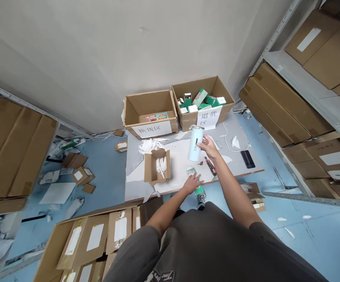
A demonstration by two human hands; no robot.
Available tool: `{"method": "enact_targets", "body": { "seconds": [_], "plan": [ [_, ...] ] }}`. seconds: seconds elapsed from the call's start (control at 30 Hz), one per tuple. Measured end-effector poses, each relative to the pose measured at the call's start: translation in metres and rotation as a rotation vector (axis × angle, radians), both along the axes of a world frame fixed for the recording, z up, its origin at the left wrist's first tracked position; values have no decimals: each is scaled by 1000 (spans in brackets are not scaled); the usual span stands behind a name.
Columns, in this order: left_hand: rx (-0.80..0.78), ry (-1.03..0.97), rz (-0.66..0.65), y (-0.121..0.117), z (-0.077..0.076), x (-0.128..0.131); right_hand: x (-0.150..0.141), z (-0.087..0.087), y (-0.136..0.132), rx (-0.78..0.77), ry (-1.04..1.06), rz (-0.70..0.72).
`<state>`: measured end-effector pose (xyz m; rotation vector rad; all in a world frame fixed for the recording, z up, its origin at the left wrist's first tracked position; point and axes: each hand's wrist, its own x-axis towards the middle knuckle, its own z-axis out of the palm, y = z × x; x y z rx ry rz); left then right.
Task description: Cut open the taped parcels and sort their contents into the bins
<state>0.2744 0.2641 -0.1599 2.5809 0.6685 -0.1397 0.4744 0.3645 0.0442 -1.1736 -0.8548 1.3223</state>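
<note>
My right hand is closed around a pale blue cylindrical bottle with a silver cap, held upright just above the white table. Near the table's front edge, my left hand rests with fingers spread on a green and white carton lying flat. A dark pen-like tool lies on the table between my two forearms.
A small open cardboard box sits left of my hands. Two large labelled cartons stand at the table's back, the right one holding green boxes. A black phone lies right. Shelving with cartons flanks the right; packed cartons sit below left.
</note>
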Motion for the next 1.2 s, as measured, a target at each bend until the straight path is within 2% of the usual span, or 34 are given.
{"method": "enact_targets", "body": {
  "seconds": [0.13, 0.23, 0.33, 0.4, 0.53, 0.67, 0.77, 0.9, 1.07, 1.2],
  "plan": [
    [133, -44, -19, -25, -44, 14, 8, -14, 1, -1, -25, -14],
    [142, -66, -3, -24, -58, 16, 13, -21, 1, -1, -34, -31],
    [9, -44, 63, -5, -54, 9, 16, -23, 4, 1, -36, -31],
    [-104, -69, 177, 17, -44, -1, 15, -21, 6, 12, -38, -19],
    [-253, -320, 501, 65, -24, -28, 6, -18, 13, 55, -51, 1],
    [-352, -572, 749, 96, -25, -36, -11, -29, 18, 110, -81, -39],
    [-459, -677, 900, 104, -34, -32, -22, -45, 17, 105, -117, -73],
    [-566, -719, 1005, 105, -43, -24, -30, -59, 12, 43, -160, -67],
    [-628, -693, 1075, 104, -48, -19, -28, -66, 5, 22, -213, -71],
    [-689, -772, 1062, 107, -45, -19, -25, -70, -2, 31, -269, -58]
  ]
}}
